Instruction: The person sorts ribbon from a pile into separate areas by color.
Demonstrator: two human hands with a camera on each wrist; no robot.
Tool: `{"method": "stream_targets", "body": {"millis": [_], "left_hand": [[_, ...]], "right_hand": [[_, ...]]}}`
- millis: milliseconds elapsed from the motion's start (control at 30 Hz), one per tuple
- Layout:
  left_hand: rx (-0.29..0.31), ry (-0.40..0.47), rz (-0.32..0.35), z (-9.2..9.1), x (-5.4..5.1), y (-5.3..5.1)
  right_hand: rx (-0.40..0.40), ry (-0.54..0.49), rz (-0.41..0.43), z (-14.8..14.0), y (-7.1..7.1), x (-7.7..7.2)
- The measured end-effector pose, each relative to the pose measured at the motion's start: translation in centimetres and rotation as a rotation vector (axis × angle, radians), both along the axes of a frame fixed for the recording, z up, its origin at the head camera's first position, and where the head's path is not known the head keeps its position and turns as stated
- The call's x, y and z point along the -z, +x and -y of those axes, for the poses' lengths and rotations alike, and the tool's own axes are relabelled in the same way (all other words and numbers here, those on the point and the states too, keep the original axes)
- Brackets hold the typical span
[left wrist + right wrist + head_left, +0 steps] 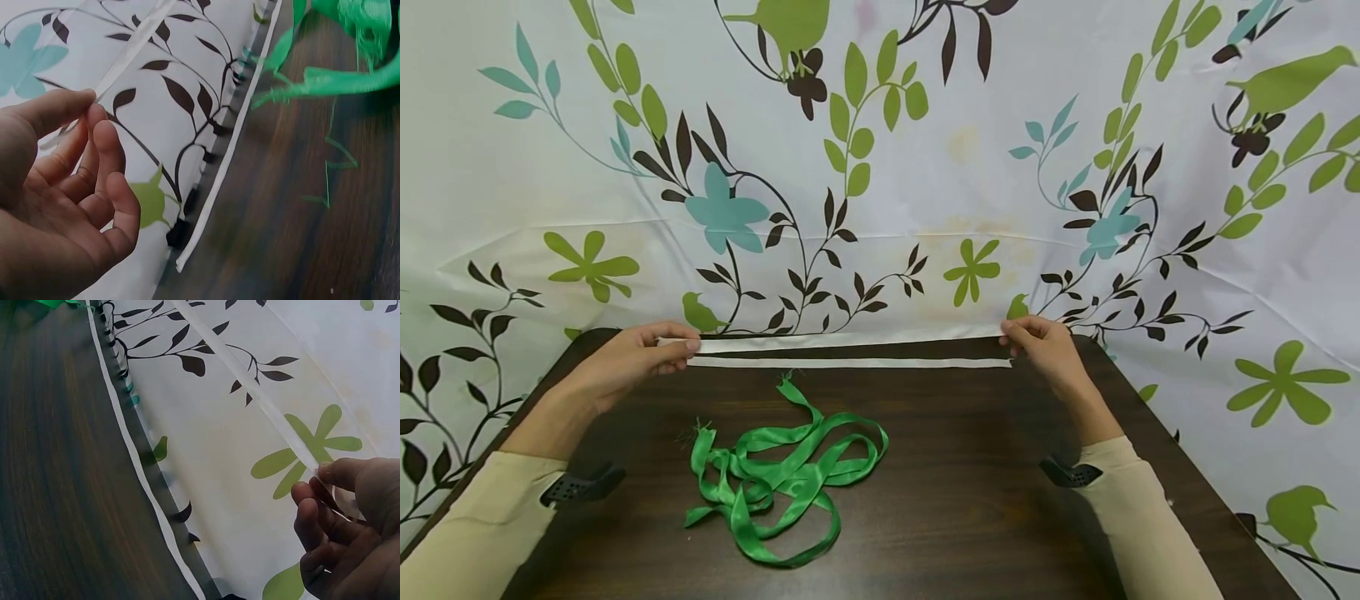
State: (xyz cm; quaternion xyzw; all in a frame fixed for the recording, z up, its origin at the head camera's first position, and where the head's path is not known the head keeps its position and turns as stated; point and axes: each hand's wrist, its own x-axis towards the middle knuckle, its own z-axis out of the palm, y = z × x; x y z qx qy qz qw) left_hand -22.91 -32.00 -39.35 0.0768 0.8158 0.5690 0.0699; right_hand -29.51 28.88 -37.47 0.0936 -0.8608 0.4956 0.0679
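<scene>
A white ribbon (850,340) is stretched level between my two hands, above the table's far edge. My left hand (638,360) pinches one end of it between thumb and fingertips; in the left wrist view the other fingers are loosely bent. At the opposite end, my right hand (1047,346) pinches the strip the same way, with a short piece passing behind the fingers in the right wrist view. A second white strip (850,363) lies along the far part of the table, just below the raised one. Nearer to me lies a loose, tangled green ribbon (805,479) with frayed ends.
The dark wooden table (940,517) has its far edge against a hanging white cloth (925,167) printed with leaves, flowers and birds. Loose green threads (328,165) trail from the green ribbon. Black straps (580,485) sit on both wrists.
</scene>
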Motion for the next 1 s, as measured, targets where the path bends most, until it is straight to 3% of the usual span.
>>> {"method": "stream_targets", "body": {"millis": [100,200,400,567,833,1000], "left_hand": [[-0.015,-0.038,-0.01,0.7,0.6,-0.2],[-0.026,-0.13,-0.036,1.3,1.3,-0.6],[-0.066,-0.297,-0.082,2.1,2.8,-1.4],[-0.09,-0.322,-0.102,2.2,3.4,-1.9],[-0.142,-0.332,-0.135,2.2,4.0,-2.9],[-0.163,-0.338,-0.173,2.3,4.8,-3.3]], "right_hand": [[0.021,-0.01,0.004,0.0,-0.3,0.4],[0.04,-0.021,0.009,0.1,-0.6,0.8],[-0.009,-0.069,0.057,0.2,-0.6,0.6],[-0.031,-0.111,0.126,0.3,0.0,0.4],[0.091,-0.169,0.132,-1.2,-2.0,3.5],[0.109,-0.204,0.175,-1.7,-2.5,4.9]]}}
